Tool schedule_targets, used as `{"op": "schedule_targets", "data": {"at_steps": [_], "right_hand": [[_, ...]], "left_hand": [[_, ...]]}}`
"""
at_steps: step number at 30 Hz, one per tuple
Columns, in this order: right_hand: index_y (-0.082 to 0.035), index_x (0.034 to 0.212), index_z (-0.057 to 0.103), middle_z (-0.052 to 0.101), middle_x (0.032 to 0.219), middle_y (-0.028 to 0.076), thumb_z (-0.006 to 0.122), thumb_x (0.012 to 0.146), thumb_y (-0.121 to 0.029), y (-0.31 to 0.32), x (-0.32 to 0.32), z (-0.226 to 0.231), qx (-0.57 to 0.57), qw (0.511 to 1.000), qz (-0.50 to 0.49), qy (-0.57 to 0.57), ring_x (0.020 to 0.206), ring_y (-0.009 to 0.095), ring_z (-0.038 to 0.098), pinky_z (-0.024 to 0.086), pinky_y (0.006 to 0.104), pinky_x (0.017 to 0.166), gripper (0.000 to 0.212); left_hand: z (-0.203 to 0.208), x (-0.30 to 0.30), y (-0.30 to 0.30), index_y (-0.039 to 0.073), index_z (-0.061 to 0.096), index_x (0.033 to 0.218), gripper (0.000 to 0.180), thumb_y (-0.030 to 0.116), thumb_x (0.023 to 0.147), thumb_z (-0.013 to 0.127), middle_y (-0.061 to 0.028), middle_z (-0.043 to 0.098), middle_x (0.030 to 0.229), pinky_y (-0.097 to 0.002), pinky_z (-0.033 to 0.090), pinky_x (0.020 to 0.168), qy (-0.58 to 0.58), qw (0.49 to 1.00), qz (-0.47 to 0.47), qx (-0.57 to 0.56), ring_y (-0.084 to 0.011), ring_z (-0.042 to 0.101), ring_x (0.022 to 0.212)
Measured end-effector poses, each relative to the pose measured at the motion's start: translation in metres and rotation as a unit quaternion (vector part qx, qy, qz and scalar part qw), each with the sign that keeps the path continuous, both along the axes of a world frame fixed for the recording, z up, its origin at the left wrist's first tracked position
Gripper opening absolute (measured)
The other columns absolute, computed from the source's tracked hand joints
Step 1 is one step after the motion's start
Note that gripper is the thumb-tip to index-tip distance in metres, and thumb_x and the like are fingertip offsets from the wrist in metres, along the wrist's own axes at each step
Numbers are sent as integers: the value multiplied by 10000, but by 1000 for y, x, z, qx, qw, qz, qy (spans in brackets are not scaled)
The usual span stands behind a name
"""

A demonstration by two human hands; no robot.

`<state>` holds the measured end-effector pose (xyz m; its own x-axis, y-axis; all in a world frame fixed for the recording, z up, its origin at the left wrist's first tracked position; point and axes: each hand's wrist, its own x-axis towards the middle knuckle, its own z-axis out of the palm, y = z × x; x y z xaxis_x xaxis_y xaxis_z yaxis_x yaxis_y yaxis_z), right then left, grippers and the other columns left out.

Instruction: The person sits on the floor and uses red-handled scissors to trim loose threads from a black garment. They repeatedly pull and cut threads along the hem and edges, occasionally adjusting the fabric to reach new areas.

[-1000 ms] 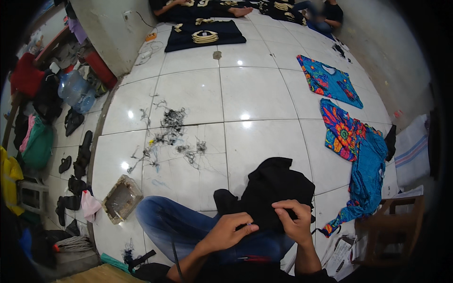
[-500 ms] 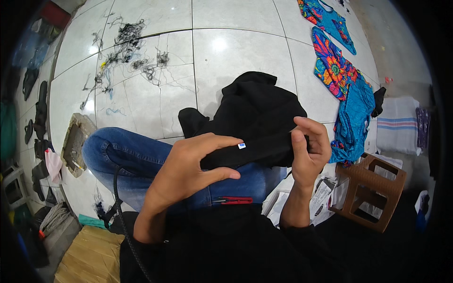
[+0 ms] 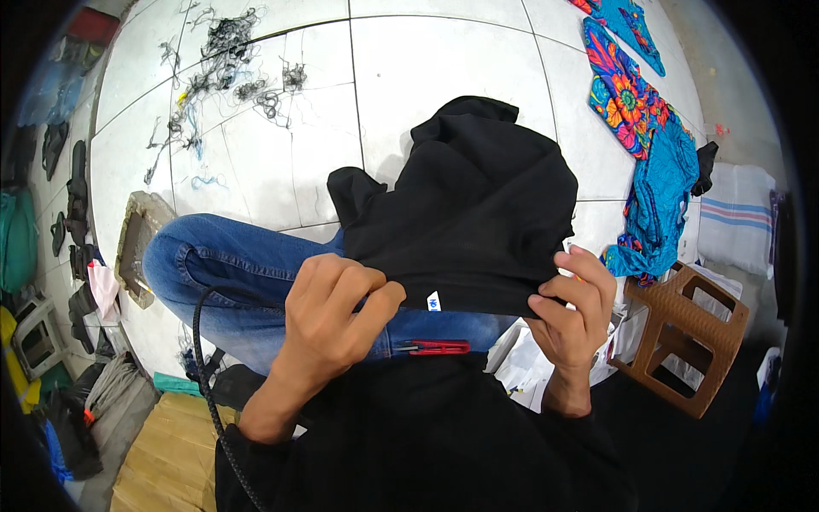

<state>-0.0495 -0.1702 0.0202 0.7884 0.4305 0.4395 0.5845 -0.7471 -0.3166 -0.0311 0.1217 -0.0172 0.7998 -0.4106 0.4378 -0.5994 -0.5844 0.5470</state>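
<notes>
A black garment (image 3: 478,196) lies over my lap and spreads onto the tiled floor ahead. Its near edge is a folded band, held stretched sideways between my two hands. My left hand (image 3: 337,311) pinches the band's left end, fingers curled over it. At the right end, my right hand (image 3: 573,309) grips the band between thumb and fingers. A small white label (image 3: 433,301) with blue print sits on the band between the hands. Below it, small red-handled thread snips (image 3: 431,347) rest on my lap against my blue jeans (image 3: 247,264).
Tangled dark thread scraps (image 3: 230,43) litter the far left floor. Bright floral and teal garments (image 3: 648,171) lie to the right. A brown plastic stool (image 3: 682,341) lies tipped near my right arm. A worn stone-like tray (image 3: 141,247) stands beside my left knee.
My left hand has closed onto the band's left end, and my right hand has gripped its right end. The band is now pulled straighter, and the label has turned.
</notes>
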Motion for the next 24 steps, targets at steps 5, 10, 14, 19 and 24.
{"op": "schedule_targets", "data": {"at_steps": [5,10,14,19,24], "right_hand": [[-68,886,610,755,1092,121,784,788,8,-8,-13,-11,-33,999,9,-11,1233,379,646,529,550,1028,214],[-58,883,565,771,1126,127,796,784,-9,-6,-10,-17,-50,999,10,0,1256,392,646,505,555,1044,256],[-72,995,610,764,1150,105,801,827,-91,-5,-13,-24,-30,999,6,37,1278,381,634,397,628,1127,255],[-177,1200,674,716,1184,28,769,898,-322,31,-13,-36,-63,994,-64,64,1359,336,565,72,753,1200,348],[-226,1088,784,691,1103,-20,768,896,-404,68,-21,-41,-53,993,-102,36,1348,291,563,-36,761,1210,263]], "left_hand": [[-15,-3,-11,75,672,834,142,90,701,719,-59,701,933,-285,470,591,-76,996,34,-36,-189,619,729],[-18,1,-12,79,604,766,114,66,707,701,-97,773,1059,-268,440,542,-85,995,25,-44,-175,608,669],[-22,-1,-9,84,597,798,173,41,702,734,-103,773,1091,-281,456,570,-65,997,20,-46,-192,616,698],[-23,-3,-7,96,615,952,365,-35,665,797,-101,764,1111,-321,496,629,-25,998,31,-56,-236,634,734],[-27,2,-8,86,670,997,358,54,666,804,-87,754,1088,-301,468,588,-27,995,34,-94,-214,623,721]]}}
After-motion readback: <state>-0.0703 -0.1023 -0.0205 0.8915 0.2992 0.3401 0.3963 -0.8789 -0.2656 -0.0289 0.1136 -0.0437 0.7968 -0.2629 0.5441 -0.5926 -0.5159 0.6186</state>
